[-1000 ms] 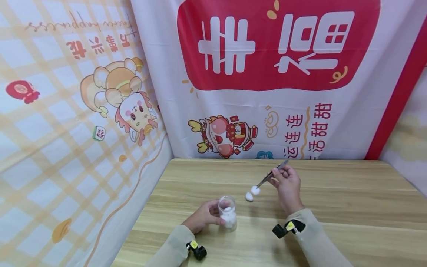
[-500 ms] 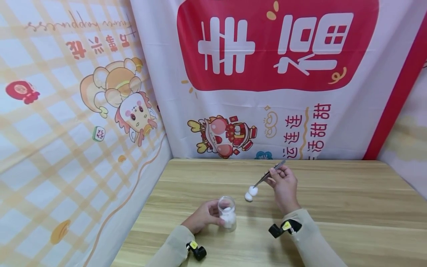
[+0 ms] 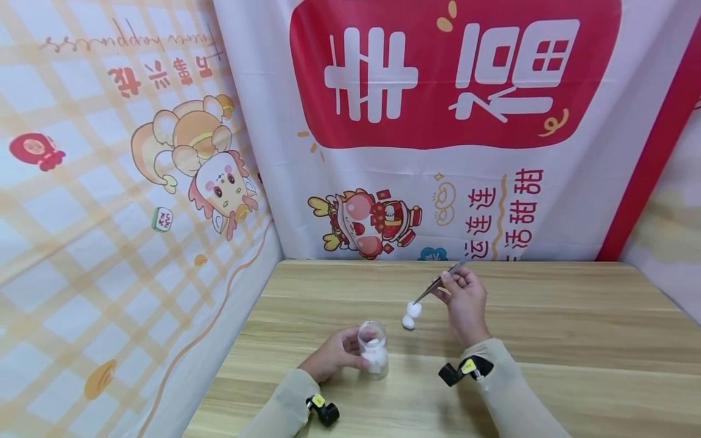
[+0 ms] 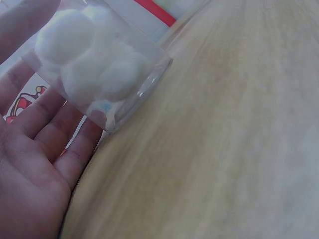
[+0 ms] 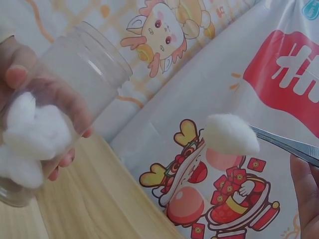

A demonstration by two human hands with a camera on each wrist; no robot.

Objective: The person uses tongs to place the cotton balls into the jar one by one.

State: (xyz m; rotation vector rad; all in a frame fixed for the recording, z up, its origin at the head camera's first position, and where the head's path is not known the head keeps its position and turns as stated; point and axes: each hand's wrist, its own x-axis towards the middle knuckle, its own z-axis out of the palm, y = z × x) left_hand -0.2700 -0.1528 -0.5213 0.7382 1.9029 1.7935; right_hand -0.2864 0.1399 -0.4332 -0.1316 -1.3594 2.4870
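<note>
In the head view my left hand [image 3: 338, 354] grips a clear open-topped jar [image 3: 373, 350] from its left side. Several white cotton balls [image 4: 94, 59] lie in the jar's lower part. My right hand [image 3: 465, 307] pinches metal tweezers [image 3: 438, 284], which slant down to the left. At their tips is a cotton ball [image 3: 414, 309], seen larger against the backdrop in the right wrist view. Just below it in the head view, a second cotton ball [image 3: 408, 322] appears to lie on the table. The two balls look close together, right of and beyond the jar.
The wood-grain table [image 3: 575, 340] reaches back to a white and red printed cloth [image 3: 454, 152]. A checked cloth [image 3: 109, 243] hangs along the left side. Each sleeve carries a small black wrist camera [image 3: 465, 370].
My right hand has shifted a little to the left, bringing the tweezers and cotton ball with it, slightly up in the view. My left hand and the jar have stayed in place.
</note>
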